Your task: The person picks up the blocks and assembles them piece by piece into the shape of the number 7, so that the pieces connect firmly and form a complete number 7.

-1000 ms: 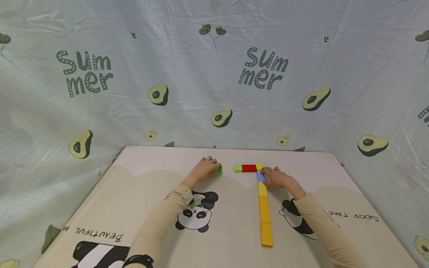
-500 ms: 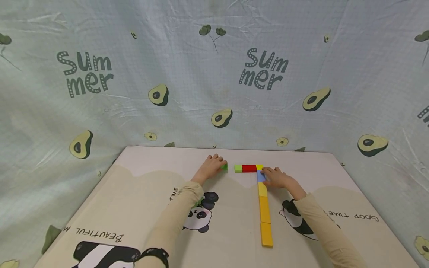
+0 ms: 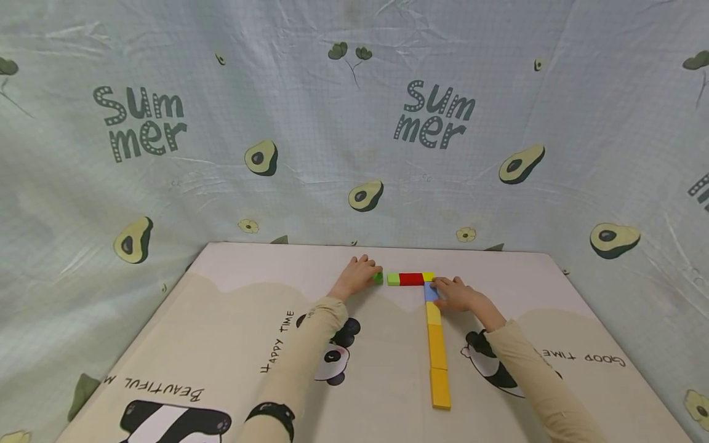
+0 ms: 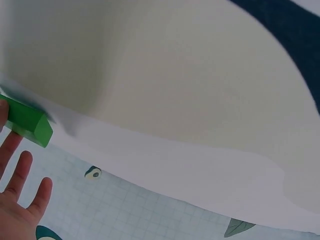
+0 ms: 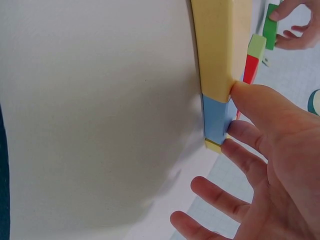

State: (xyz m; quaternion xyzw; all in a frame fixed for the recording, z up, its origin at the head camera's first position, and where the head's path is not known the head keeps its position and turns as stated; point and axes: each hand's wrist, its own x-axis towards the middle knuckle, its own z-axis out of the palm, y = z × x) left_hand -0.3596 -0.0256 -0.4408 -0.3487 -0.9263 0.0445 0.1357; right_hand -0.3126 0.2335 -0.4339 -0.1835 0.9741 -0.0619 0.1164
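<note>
In the head view my left hand [image 3: 355, 279] pinches a green block [image 3: 378, 279], seen closer as a green block [image 4: 31, 121] in the left wrist view. A small gap parts it from the light green block [image 3: 393, 279] ending a short row. That row continues with a red block [image 3: 411, 279] and a yellow block [image 3: 429, 276]. Below the yellow one, a blue block [image 3: 430, 292] heads a column of yellow and orange-yellow blocks [image 3: 437, 346]. Thumb and fingertips of my right hand [image 5: 285, 145] touch the column's side around the blue block [image 5: 215, 117], fingers fairly straight.
Blocks lie on a table covering [image 3: 382, 369] printed with pandas and lettering. Behind it hangs a pale sheet [image 3: 310, 123] with avocado prints, meeting the table's far edge. A dark band [image 3: 272, 413] circles the left forearm.
My left hand has slid right with the green block, narrowing the gap to the light green one. The right hand and the laid blocks stay put.
</note>
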